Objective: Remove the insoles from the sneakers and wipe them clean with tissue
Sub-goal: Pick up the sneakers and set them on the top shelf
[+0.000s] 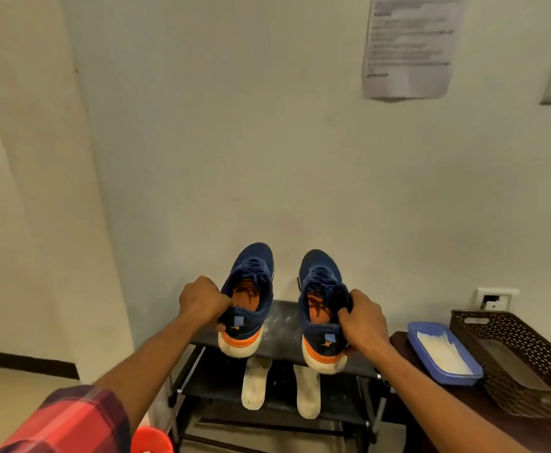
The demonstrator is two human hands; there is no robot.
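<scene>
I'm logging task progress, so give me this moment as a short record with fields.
left hand: grips the heel collar of the left sneaker
right hand: grips the heel collar of the right sneaker
sneakers: at the shoe rack top shelf, toes pointing away
insoles: two, whitish, lying on the lower shelf, apparently already out
tissue: white, in the blue tray right of the rack
wiping: no tissue in either hand

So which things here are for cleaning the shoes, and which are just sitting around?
For the job: left sneaker in the left hand, right sneaker in the right hand, two white insoles on the lower shelf, tissue in the blue tray.
Just lying about: mesh basket, wall notice, wall socket.
</scene>
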